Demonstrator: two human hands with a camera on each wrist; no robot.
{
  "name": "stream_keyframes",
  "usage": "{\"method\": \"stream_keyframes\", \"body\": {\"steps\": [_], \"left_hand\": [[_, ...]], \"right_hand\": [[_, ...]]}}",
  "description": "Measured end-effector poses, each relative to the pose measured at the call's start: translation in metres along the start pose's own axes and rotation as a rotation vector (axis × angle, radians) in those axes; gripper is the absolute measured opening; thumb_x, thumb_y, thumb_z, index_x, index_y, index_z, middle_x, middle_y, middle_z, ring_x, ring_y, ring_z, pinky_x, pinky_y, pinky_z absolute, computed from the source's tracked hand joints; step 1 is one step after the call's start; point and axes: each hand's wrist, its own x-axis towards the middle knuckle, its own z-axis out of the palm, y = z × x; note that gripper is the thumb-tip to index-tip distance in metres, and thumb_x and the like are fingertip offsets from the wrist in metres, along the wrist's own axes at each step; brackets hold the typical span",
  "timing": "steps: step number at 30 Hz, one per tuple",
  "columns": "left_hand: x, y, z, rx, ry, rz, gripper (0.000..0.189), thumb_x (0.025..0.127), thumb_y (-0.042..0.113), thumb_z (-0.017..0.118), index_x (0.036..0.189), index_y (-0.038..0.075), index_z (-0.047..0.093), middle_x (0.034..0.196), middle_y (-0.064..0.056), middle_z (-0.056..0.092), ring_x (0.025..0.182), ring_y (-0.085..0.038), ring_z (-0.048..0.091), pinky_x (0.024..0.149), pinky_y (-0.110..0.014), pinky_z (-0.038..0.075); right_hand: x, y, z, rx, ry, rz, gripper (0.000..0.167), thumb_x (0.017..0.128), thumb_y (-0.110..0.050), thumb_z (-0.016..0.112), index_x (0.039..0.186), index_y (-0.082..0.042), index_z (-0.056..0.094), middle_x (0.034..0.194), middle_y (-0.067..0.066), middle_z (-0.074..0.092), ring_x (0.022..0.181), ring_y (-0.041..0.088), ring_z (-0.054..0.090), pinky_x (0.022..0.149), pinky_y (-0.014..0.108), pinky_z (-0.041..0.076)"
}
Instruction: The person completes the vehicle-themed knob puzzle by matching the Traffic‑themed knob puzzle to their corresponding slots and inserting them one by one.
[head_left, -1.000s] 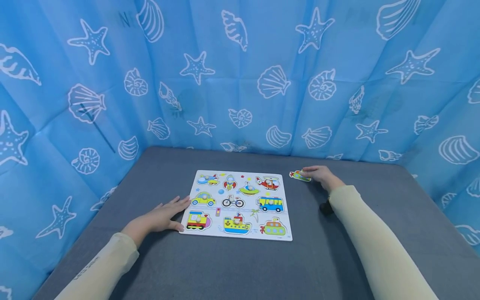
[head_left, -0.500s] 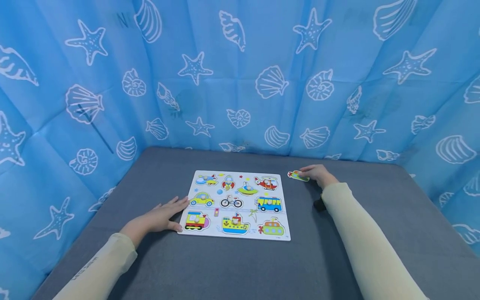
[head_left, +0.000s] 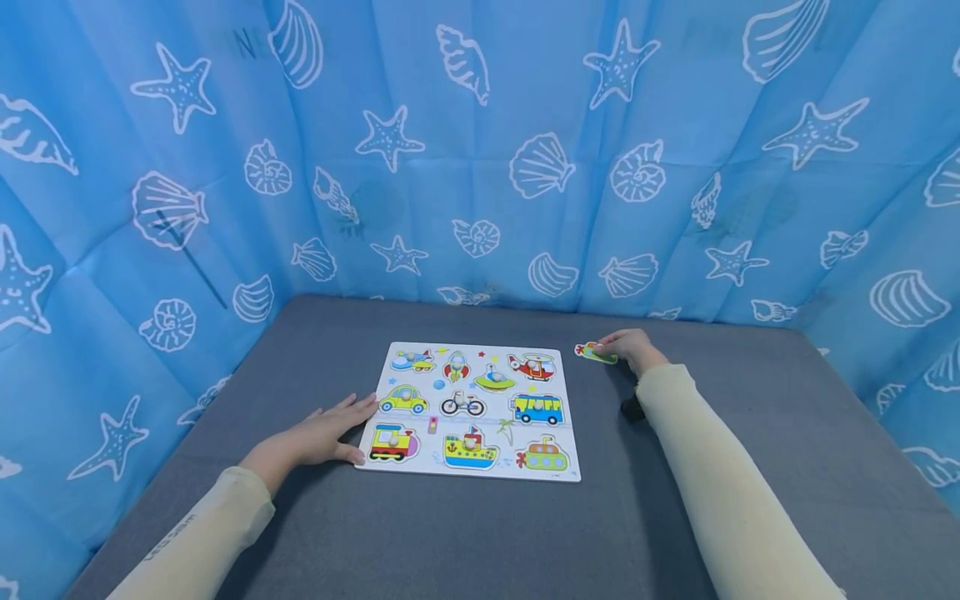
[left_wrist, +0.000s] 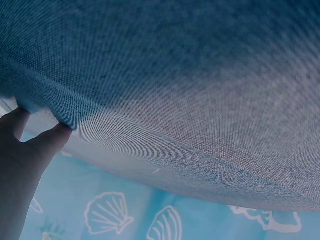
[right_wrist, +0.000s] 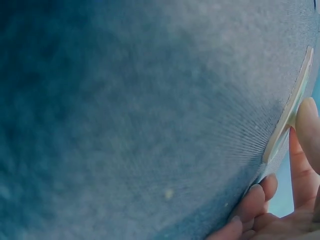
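Note:
A white wooden puzzle board [head_left: 500, 406] with vehicle pictures lies flat on the table. My left hand [head_left: 322, 435] rests at its left edge, fingers extended and thumb at the lower left corner. Off the board's upper right corner is a green submarine puzzle piece [head_left: 587, 353], partly covered by my right hand [head_left: 632, 348]. In the right wrist view, thumb and index finger pinch the small knob of this piece [right_wrist: 281, 134], which stays at the table surface. The submarine outline [head_left: 546, 456] at the board's lower right shows no knob. In the left wrist view only part of the left hand [left_wrist: 27, 152] shows.
The grey cloth-covered table [head_left: 480, 542] reaches back to a blue curtain [head_left: 450, 192] with white shells and starfish. Several knobbed pieces, such as the bus [head_left: 537, 410] and the ship [head_left: 470, 451], sit in the board. A dark wrist device [head_left: 632, 408] hangs below the right wrist.
The right forearm and wrist have shifted slightly left, while the fingers stay at the submarine piece. The left hand keeps its place at the board. The head view has drifted slightly.

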Motion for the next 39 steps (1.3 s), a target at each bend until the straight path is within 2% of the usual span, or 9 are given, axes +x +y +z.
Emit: {"method": "stream_keyframes", "body": {"steps": [7,15,19,20,27,39], "left_hand": [[-0.001,0.002,0.001,0.002,-0.001,-0.003,0.096,0.081,0.043,0.075,0.155,0.010,0.024,0.160,-0.011,0.019,0.146,-0.040,0.009,0.107,-0.070,0.008],[0.000,0.002,0.001,-0.016,-0.008,0.002,0.096,0.081,0.044,0.075,0.155,0.011,0.024,0.161,-0.011,0.018,0.146,-0.040,0.008,0.107,-0.070,0.008],[0.000,0.001,0.002,-0.018,-0.013,0.008,0.096,0.081,0.044,0.074,0.155,0.011,0.023,0.161,-0.011,0.017,0.146,-0.040,0.007,0.107,-0.070,0.008],[0.000,0.000,0.003,-0.017,-0.012,0.008,0.096,0.081,0.044,0.074,0.155,0.011,0.023,0.161,-0.012,0.018,0.146,-0.040,0.007,0.107,-0.070,0.008],[-0.001,0.000,0.002,-0.008,-0.002,0.009,0.096,0.080,0.043,0.075,0.155,0.010,0.025,0.160,-0.014,0.020,0.146,-0.041,0.009,0.106,-0.071,0.009],[-0.004,0.003,-0.002,-0.016,-0.004,0.013,0.095,0.081,0.043,0.075,0.154,0.010,0.025,0.160,-0.014,0.019,0.145,-0.042,0.009,0.107,-0.070,0.009]], "right_hand": [[-0.005,0.003,-0.001,-0.074,0.002,-0.032,0.024,0.096,-0.012,0.061,0.113,0.006,0.063,0.121,0.020,0.055,0.112,0.033,0.048,0.102,0.046,0.037],[-0.013,0.014,-0.008,-0.087,-0.053,-0.097,0.021,0.092,-0.017,0.068,0.101,0.002,0.066,0.113,0.018,0.057,0.101,0.029,0.049,0.091,0.042,0.041],[-0.023,0.018,-0.007,-0.052,-0.060,-0.120,0.022,0.093,-0.016,0.067,0.104,0.003,0.066,0.116,0.019,0.056,0.105,0.030,0.049,0.094,0.045,0.041],[-0.026,0.018,-0.007,-0.038,-0.067,-0.120,0.024,0.094,-0.015,0.065,0.108,0.004,0.064,0.120,0.020,0.054,0.110,0.032,0.047,0.099,0.047,0.038],[-0.047,0.017,-0.010,-0.068,-0.109,-0.164,0.025,0.095,-0.015,0.063,0.111,0.004,0.064,0.120,0.021,0.054,0.113,0.035,0.046,0.100,0.052,0.036],[-0.086,0.009,-0.011,-0.183,-0.108,-0.265,0.028,0.094,-0.019,0.067,0.108,0.005,0.067,0.109,0.019,0.062,0.097,0.028,0.051,0.082,0.040,0.042]]}}
